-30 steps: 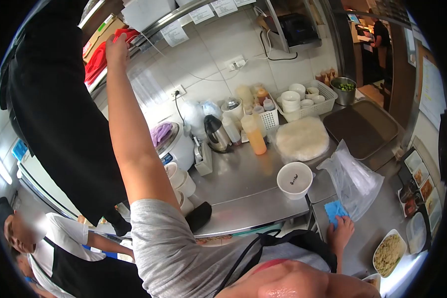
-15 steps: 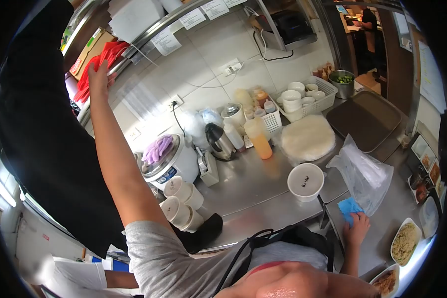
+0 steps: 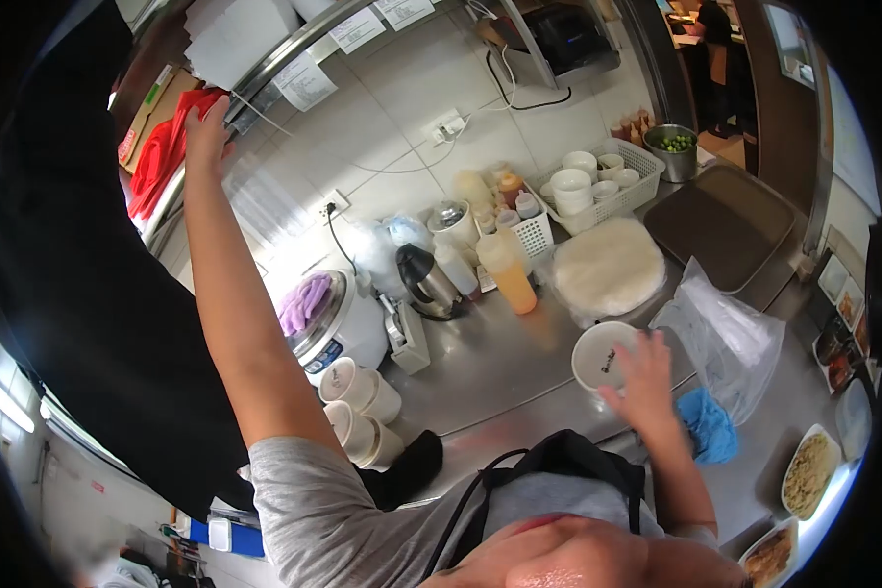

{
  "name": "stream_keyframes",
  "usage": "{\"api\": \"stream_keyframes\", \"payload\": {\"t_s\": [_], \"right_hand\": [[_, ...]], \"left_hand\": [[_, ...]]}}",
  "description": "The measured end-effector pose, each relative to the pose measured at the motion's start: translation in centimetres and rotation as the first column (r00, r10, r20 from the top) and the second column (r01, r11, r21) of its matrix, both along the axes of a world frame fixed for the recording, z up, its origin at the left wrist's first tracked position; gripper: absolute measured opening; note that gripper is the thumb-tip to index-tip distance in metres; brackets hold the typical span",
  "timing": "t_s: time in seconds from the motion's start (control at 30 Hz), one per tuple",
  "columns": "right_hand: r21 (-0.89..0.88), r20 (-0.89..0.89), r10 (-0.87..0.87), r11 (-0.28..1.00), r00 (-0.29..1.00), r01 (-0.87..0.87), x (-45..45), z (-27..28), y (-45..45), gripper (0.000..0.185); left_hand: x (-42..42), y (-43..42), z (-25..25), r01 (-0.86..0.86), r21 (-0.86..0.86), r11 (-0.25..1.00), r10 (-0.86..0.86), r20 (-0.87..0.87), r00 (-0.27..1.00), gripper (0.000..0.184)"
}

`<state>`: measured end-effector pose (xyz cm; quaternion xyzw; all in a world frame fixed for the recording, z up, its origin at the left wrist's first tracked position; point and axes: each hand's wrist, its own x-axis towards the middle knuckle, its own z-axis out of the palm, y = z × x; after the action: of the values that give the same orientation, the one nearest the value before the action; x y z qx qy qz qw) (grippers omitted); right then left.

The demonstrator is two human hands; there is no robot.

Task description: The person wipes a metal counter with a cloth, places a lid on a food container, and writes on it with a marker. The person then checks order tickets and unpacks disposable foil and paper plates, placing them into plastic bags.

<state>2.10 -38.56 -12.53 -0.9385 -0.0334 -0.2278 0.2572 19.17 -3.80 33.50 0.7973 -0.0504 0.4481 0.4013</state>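
Note:
My left hand (image 3: 208, 132) is raised at the upper left, fingers apart, at the edge of a crumpled red plastic bag (image 3: 162, 157) on the shelf. My right hand (image 3: 645, 377) has its fingers spread over the right side of a round white tub (image 3: 595, 358) with handwriting on top. Whether the fingers touch the tub cannot be made out. A crumpled blue cloth (image 3: 709, 426) lies beside my right wrist. Next to it is a clear plastic bag (image 3: 725, 343).
White tubs (image 3: 363, 392) stand by a rice cooker (image 3: 348, 328). Behind are a kettle (image 3: 429, 279), an orange squeeze bottle (image 3: 512, 284), a basket of cups (image 3: 608, 196) and a brown tray (image 3: 720, 230). Filled food containers (image 3: 810, 473) sit right. A black-clothed person (image 3: 88, 294) stands left.
My right hand has let go of the blue cloth and moved up and left to the white tub. My left hand stays raised by the red bag, fingers more spread. The co-worker at lower left has mostly left view.

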Motion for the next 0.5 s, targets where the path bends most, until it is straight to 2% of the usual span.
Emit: {"api": "stream_keyframes", "payload": {"t_s": [0.13, 0.23, 0.27, 0.4, 0.5], "right_hand": [[-0.139, -0.063, 0.193, 0.97, 0.979, -0.201, 3.9, -4.3, 1.2, 0.069], [-0.231, -0.216, 0.221, 0.935, 0.951, -0.269, 4.5, -7.3, 0.8, 0.07], [-0.189, -0.153, 0.252, 0.942, 0.956, -0.278, 4.5, -7.7, 0.5, 0.067], [-0.139, -0.1, 0.304, 0.938, 0.947, -0.316, 5.4, -7.9, 0.0, 0.062], [-0.167, -0.025, 0.389, 0.907, 0.921, -0.387, 6.6, -8.8, -0.3, 0.059]], "left_hand": [[0.9, -0.4, -0.9, -0.036, -0.014, 0.999, 0.036, -0.022, 0.999, 0.082], [0.3, -0.8, -1.3, -0.061, -0.015, 0.998, 0.06, -0.05, 0.997, 0.08], [-0.1, -1.0, -1.5, -0.067, -0.02, 0.998, 0.066, -0.063, 0.996, 0.08], [0.0, -0.4, -3.0, -0.132, -0.042, 0.99, 0.126, -0.124, 0.984, 0.08], [0.3, 1.1, -3.9, -0.122, 0.036, 0.992, 0.127, -0.246, 0.961, 0.078]]}}
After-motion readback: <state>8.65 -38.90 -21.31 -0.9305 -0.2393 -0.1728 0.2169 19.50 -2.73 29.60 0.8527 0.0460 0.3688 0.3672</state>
